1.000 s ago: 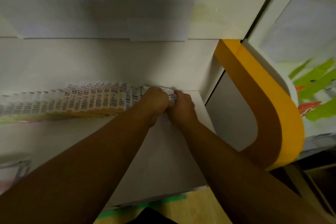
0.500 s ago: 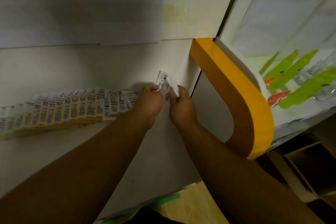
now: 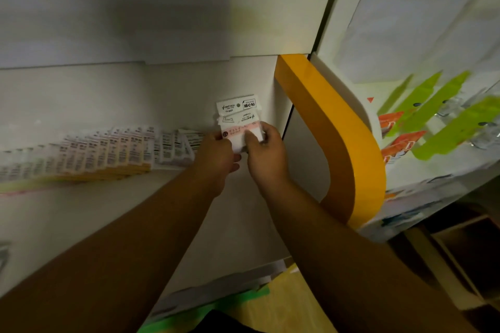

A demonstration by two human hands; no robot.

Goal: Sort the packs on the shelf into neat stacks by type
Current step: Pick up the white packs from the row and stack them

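Packs (image 3: pixel 238 119), held at frame centre, are pinched along their lower edges by the left hand (image 3: pixel 216 154) and right hand (image 3: pixel 267 151). They are judged light, thin and slippery, and best gripped flat.

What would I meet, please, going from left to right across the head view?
Row of packs → left hand → held packs → right hand → orange curved band → green hanging packs.
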